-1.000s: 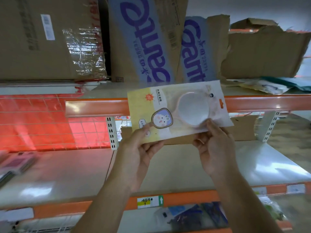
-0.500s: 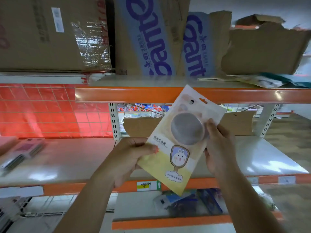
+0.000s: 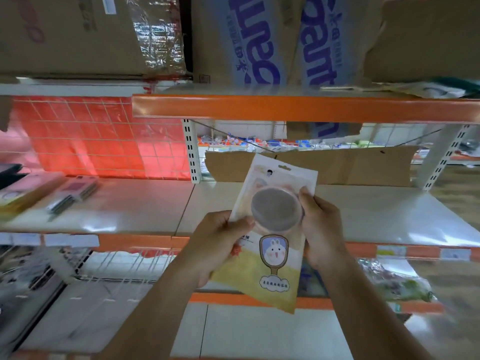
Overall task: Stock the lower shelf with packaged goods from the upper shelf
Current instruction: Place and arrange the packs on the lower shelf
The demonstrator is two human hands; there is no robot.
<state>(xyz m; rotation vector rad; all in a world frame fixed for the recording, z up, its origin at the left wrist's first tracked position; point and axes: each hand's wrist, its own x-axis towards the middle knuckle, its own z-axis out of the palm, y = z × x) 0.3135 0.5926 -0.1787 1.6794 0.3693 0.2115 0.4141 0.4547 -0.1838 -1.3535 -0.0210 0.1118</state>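
I hold a flat packaged mirror (image 3: 272, 245) upright in front of the shelves; it has a white and yellow card with a rabbit picture and a round grey disc near the top. My left hand (image 3: 220, 242) grips its left edge. My right hand (image 3: 320, 229) grips its right edge beside the disc. The package hangs over the front edge of the lower shelf (image 3: 363, 219), a pale board with an orange lip. The upper shelf (image 3: 285, 109) with its orange rail runs above, and more flat packages (image 3: 428, 90) lie at its right end.
Large cardboard boxes (image 3: 246, 40) stand on the upper shelf. A cardboard sheet (image 3: 350, 167) leans at the back of the lower shelf. Pink packaged goods (image 3: 52, 193) lie on the left bay before a red wire-grid panel (image 3: 104, 136). Further shelves below hold wrapped items (image 3: 394, 281).
The package has turned from lying sideways near the upper shelf rail to upright, and both hands have brought it down in front of the lower shelf. The view has tilted downward.
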